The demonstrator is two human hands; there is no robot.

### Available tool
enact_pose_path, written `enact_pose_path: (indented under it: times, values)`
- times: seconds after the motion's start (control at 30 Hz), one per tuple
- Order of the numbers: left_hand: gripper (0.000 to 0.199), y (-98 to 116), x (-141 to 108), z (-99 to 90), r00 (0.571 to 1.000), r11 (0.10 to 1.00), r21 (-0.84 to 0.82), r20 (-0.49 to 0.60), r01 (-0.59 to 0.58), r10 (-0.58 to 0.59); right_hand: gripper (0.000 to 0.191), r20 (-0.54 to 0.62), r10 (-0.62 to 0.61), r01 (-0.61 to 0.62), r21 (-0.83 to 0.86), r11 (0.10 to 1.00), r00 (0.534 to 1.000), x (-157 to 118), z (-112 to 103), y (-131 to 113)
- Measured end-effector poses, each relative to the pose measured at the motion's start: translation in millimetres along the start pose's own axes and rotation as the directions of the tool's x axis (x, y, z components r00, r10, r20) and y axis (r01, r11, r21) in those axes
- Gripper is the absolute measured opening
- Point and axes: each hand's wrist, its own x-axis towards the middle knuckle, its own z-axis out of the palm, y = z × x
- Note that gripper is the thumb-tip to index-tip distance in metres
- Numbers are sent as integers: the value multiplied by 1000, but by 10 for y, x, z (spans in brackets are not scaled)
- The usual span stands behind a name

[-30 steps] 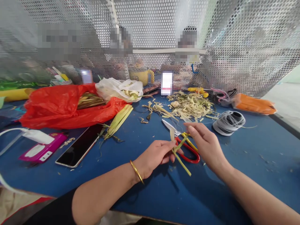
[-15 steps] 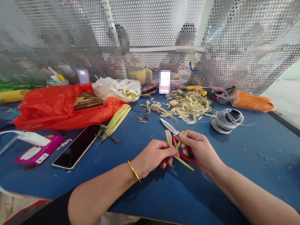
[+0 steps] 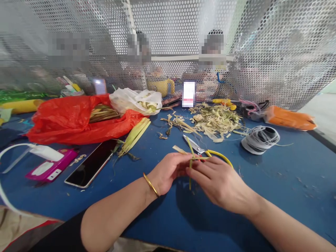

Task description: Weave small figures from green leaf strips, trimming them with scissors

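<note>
Crossed green strips (image 3: pixel 190 175) are pinched between my two hands, over the blue table. My left hand (image 3: pixel 172 169), below a gold bangle, grips them near the crossing, and a pale, wider strip end (image 3: pixel 179 149) sticks out past its fingers. From the right, my right hand (image 3: pixel 219 180) has its fingers closed on the same strips, its back turned up. Just behind both hands lie scissors (image 3: pixel 195 145) with a yellow and red handle, partly covered by the fingers. A pile of dry husk scraps (image 3: pixel 216 119) sits farther back.
A spool of white cord (image 3: pixel 259 140) and an orange packet (image 3: pixel 290 118) are at the right. At the left are a red plastic bag (image 3: pixel 61 120), husk strips (image 3: pixel 135 136), a black phone (image 3: pixel 91 164) and a magenta power strip (image 3: pixel 51 168). A perforated screen stands behind; people sit beyond it.
My right hand has turned palm down and come closer to my left hand. The strips now cross, one pointing up and down. The scissors' yellow handle has come into view.
</note>
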Motion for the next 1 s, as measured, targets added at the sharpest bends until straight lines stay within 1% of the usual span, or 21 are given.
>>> enact_pose_path:
  times: [0.03,0.07,0.13,0.23,0.33,0.4,0.5,0.57,0.63,0.7,0.77,0.83,0.9,0.97,1.0]
  values:
    - [25,-6,5,4,1000,1000,13,-4,-15,15,27,53,-29,30,-18,999,998,7,24,-19]
    - [25,-14,9,11,1000,999,26,-9,-26,26,27,84,-31,34,-35,999,996,12,49,-30]
    - [27,-33,18,30,999,998,42,-26,-35,37,28,101,-19,25,-60,998,995,13,89,-37]
    - [31,-65,24,58,997,998,53,-61,-37,40,29,69,-22,26,-52,998,997,-4,105,-41]
    - [34,-95,20,89,992,996,61,-108,-65,71,32,42,-47,48,-31,998,998,-17,92,-67]
    - [34,-115,20,100,989,995,62,-120,-80,87,33,33,-63,64,-17,998,997,-14,88,-90]
    - [33,-132,38,83,989,996,57,-124,-73,80,34,23,-75,75,8,997,997,2,105,-112]
    - [29,-116,53,51,988,995,66,-129,-81,89,32,4,-43,43,27,999,999,12,124,-111]
    - [26,-70,56,17,987,991,86,-118,-101,111,27,-46,29,-27,41,999,999,14,132,-96]
    - [26,-1,41,-9,990,988,108,-70,-113,121,20,-121,110,-103,58,993,987,9,116,-70]
    - [27,72,15,-25,994,988,108,20,-110,109,13,-184,158,-145,78,986,970,-2,77,-39]
    - [35,138,-7,-42,989,992,85,123,-97,86,10,-230,158,-142,85,986,960,-12,27,-10]
    - [44,196,-22,-69,976,996,53,208,-71,58,9,-261,121,-108,66,992,958,-22,-15,11]
    - [51,255,-37,-107,957,997,54,287,-53,35,11,-299,96,-86,47,995,949,-32,-40,25]
    - [52,285,-47,-127,944,997,64,328,-50,27,11,-324,105,-95,45,994,940,-37,-45,30]
